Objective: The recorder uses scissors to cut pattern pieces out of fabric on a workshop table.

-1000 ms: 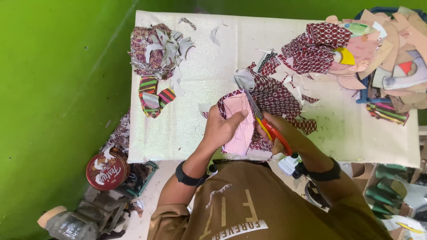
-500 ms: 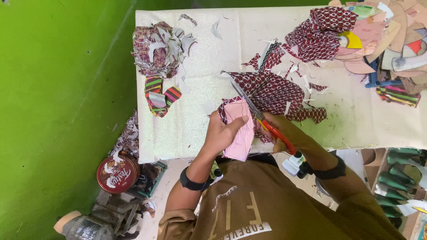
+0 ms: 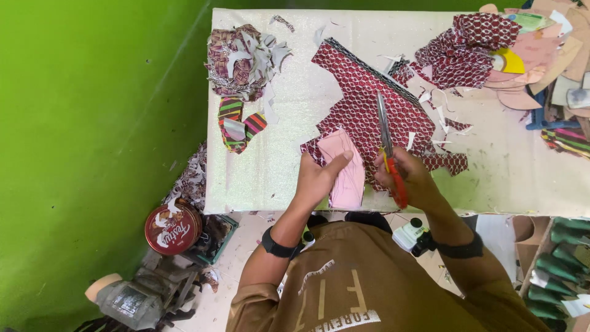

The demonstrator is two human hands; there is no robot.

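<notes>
1. The surface is crowded: the patterned dark red fabric lies spread across its middle, and its near edge runs under the pink template. If the fabric is bunched there, I think your cut could go crooked.
2. Your left hand lies flat and open on the pink template, with the thumb stretched toward the blades. The thumb is near the scissors; if the template slips, you could nick it.
3. Your right hand is closed around the red handles of the scissors. The blades look almost closed, pointing away from you over the fabric. A long stroke may run past the template outline.
4. Small offcuts lie just beside the blades; they could catch there.
</notes>
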